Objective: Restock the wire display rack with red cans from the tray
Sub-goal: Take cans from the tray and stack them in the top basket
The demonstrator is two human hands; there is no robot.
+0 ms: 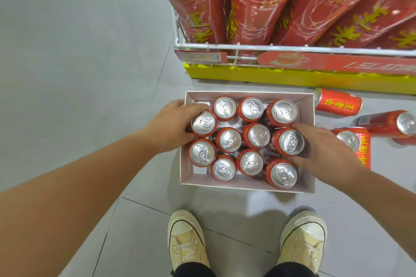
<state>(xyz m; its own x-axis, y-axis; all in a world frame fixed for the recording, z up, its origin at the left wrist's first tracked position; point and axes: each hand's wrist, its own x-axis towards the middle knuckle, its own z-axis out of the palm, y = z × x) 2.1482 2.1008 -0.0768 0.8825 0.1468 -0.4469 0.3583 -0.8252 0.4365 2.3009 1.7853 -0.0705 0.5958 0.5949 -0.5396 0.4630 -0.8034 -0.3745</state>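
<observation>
A white cardboard tray (247,185) sits on the floor in front of my feet, holding several upright red cans with silver tops. My left hand (173,123) wraps around a can (203,122) at the tray's left side, slightly raised above its neighbours. My right hand (326,148) grips a can (291,141) at the tray's right side. The white wire display rack (247,47) stands just beyond the tray, filled with large red bottles.
Three loose red cans lie or stand on the floor right of the tray: one on its side (337,104), another on its side (389,122), one upright (358,144). A yellow base (270,77) runs under the rack. My two shoes (186,238) stand behind the tray.
</observation>
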